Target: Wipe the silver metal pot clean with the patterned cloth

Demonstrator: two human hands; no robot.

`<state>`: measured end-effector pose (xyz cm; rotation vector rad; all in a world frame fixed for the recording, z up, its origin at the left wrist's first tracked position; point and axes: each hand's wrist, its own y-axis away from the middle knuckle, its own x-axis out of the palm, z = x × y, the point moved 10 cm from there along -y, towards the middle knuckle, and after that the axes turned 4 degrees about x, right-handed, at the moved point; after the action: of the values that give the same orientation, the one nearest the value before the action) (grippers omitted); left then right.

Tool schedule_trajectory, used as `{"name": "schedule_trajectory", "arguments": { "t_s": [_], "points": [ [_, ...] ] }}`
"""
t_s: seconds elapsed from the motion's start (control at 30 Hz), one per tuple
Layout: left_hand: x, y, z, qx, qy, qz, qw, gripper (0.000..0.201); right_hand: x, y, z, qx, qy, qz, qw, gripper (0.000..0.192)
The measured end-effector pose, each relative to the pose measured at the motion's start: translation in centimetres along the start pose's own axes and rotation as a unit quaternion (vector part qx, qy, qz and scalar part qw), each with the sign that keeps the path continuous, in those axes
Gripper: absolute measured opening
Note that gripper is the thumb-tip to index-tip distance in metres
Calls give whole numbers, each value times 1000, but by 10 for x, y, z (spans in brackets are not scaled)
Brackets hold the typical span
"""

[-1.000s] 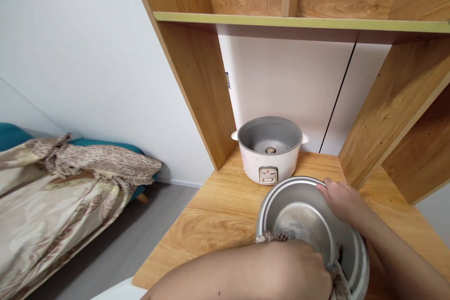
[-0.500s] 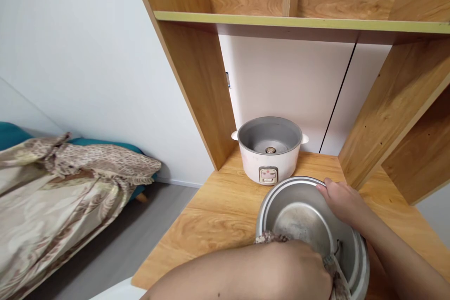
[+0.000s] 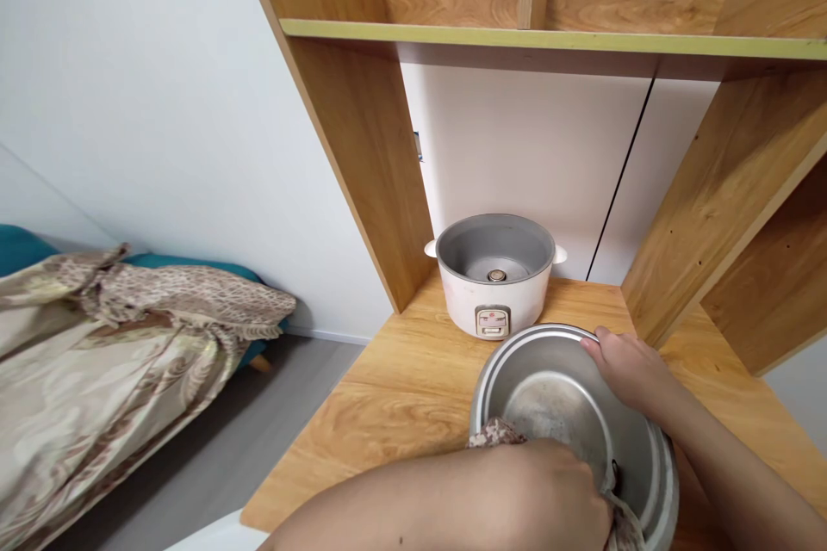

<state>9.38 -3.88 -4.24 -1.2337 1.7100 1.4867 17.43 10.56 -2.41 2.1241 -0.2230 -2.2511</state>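
A round silver-grey metal pot [image 3: 549, 400] with a ridged rim tilts toward me at the front of the wooden desk. My right hand [image 3: 630, 368] grips its far right rim, thumb over the edge. Inside the pot, my left hand [image 3: 559, 491] is closed on a patterned cloth [image 3: 497, 433] that shows on both sides of the hand; the fingers are mostly hidden beneath it. A small dark hook-like mark lies by the cloth on the pot's inner wall. Behind the pot stands a white rice cooker body [image 3: 496, 275], lidless, its heating plate visible and a switch panel in front.
The wooden desk [image 3: 375, 396] has side panels and a shelf [image 3: 556, 41] above the cooker. To the left, a patterned cover [image 3: 148, 362] drapes over a blue piece of furniture beside the white wall. A white curved edge [image 3: 210, 534] shows at the bottom.
The cloth under my left hand has shifted slightly, and the hand has turned a little inside the pot. My right hand, the pot and the cooker stay in place.
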Motion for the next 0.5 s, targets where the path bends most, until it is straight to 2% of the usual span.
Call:
{"name": "schedule_trajectory", "arguments": {
  "t_s": [0.17,0.5],
  "points": [
    [-3,2,-1,-1,3,12,1000,26,0,0,0,-2,3,-6,1000,46],
    [0,-3,1,9,5,-34,999,19,0,0,0,2,-1,2,1000,48]
  ]
}}
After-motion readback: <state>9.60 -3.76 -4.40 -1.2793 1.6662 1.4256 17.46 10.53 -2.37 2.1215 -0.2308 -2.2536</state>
